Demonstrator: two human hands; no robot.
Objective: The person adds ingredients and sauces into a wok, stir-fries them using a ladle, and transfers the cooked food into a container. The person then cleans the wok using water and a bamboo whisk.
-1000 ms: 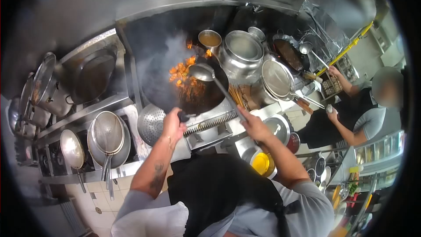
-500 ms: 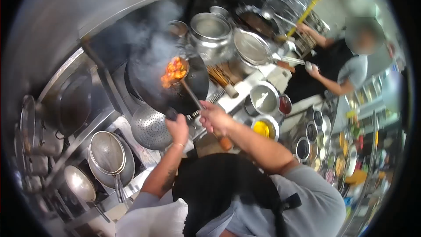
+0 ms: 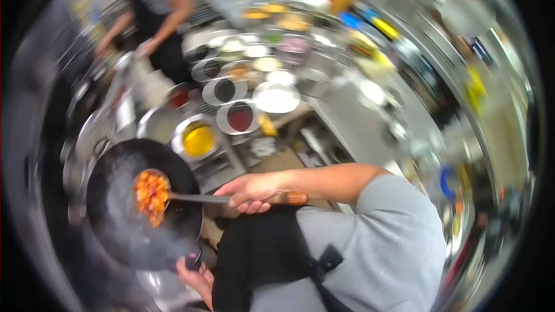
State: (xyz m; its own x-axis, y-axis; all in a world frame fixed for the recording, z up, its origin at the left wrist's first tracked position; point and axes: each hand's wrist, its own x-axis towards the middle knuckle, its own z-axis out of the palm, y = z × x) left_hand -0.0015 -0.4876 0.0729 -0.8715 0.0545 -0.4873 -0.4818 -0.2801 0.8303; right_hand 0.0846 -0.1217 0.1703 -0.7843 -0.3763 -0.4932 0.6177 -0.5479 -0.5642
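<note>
Many bowls near the wok; a counter, probably steel.

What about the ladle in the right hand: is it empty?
No, the ladle in the right hand is heaped with orange-red food pieces above the dark wok.

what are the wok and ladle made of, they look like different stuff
The wok looks like dark iron or carbon steel, judging by its near-black surface. The ladle has a grey, metallic-looking shaft, probably steel; its orange-brown grip suggests wood, though blur hides any grain.
</note>
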